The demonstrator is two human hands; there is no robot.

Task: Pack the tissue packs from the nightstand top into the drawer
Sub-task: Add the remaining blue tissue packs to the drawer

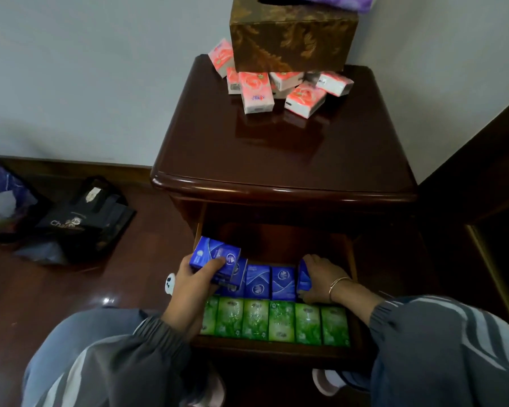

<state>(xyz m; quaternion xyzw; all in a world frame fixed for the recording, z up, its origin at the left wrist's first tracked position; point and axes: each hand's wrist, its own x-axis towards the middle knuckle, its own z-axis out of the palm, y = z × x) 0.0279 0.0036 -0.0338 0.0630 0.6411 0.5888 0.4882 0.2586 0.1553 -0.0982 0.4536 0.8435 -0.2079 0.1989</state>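
Head view, looking down into the open drawer (276, 349). My left hand (188, 286) grips a blue pack (215, 257), possibly two stacked, I cannot tell. The thumb is on top and the fingers are curled under it. It is raised and tilted over the left end of the far row.

My right hand (321, 277) is curled round a second blue pack (304, 277), which stands on edge at the right end of that row. Between the hands the blue row (271, 282) sits side by side.

Near row: green packs (276, 320), six showing, edge to edge, the leftmost partly under my left wrist.

Pink packs (256, 92) lie in a loose heap at the far end of the nightstand top (276, 148), against the brown tissue box (291, 42).

There is a bracelet (338, 284) on my right wrist and a black bag (83, 221) on the floor to the left.
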